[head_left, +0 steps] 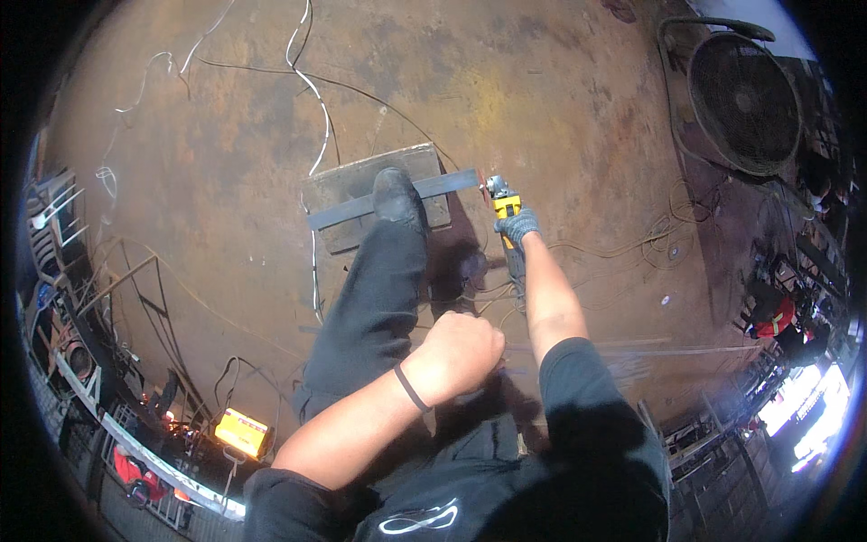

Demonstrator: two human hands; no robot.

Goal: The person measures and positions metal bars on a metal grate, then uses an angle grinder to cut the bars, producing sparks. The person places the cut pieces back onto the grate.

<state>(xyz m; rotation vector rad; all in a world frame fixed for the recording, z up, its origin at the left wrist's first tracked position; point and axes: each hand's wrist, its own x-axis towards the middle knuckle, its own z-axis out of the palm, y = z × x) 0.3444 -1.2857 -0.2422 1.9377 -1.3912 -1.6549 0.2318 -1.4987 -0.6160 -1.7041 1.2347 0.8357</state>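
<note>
- Head view, upper centre: pressing metal bar (348,212) onto flat block (348,184) with boot (397,195), probably against slipping.
- Just right: holding grinder (507,207) in gloved right hand (518,225), with disc (482,186) near bar's end.
- Lower centre: curling bare left hand (461,352) into fist, perhaps for safety.

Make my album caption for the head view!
A grey-gloved right hand holds a yellow-black angle grinder beside a flat grey metal bar.
</note>
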